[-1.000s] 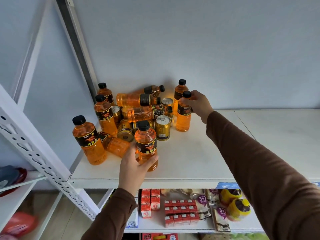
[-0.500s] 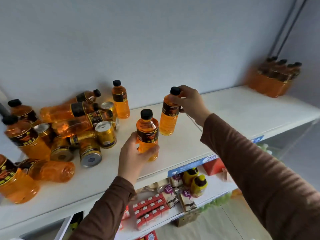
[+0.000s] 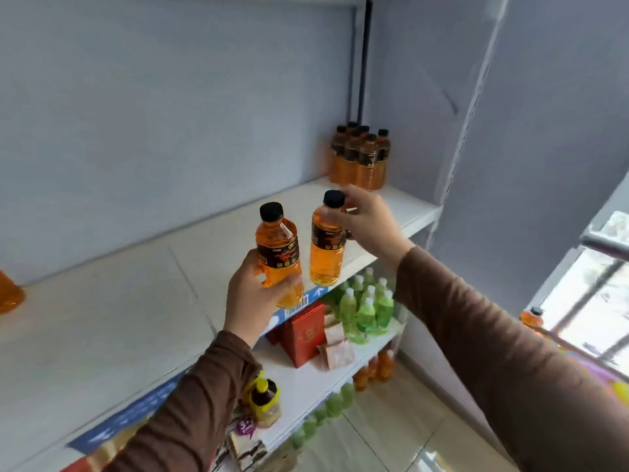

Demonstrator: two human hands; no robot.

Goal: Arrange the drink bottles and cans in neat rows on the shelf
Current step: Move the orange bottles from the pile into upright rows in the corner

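Observation:
My left hand [image 3: 253, 294] grips an orange drink bottle [image 3: 277, 247] with a black cap and dark label by its lower body, lifted above the white shelf [image 3: 102, 318]. My right hand [image 3: 369, 223] holds a second orange bottle [image 3: 326, 247] by its neck and shoulder, just right of the first. Both bottles are upright and off the shelf, near its front edge. A tight group of several matching bottles [image 3: 360, 158] stands upright in the shelf's far right corner. One orange bottle's edge [image 3: 8, 294] shows at the far left.
Lower shelves hold green bottles [image 3: 367, 308], a red box [image 3: 304, 332], small packets and a yellow-capped bottle [image 3: 263, 400]. A metal upright [image 3: 469, 107] bounds the shelf on the right. A glass-fronted unit [image 3: 599, 301] stands at the far right.
Both hands have carried their bottles rightward along the shelf, away from the jumbled pile, toward the group in the right corner. My view turned right; the pile has left the frame.

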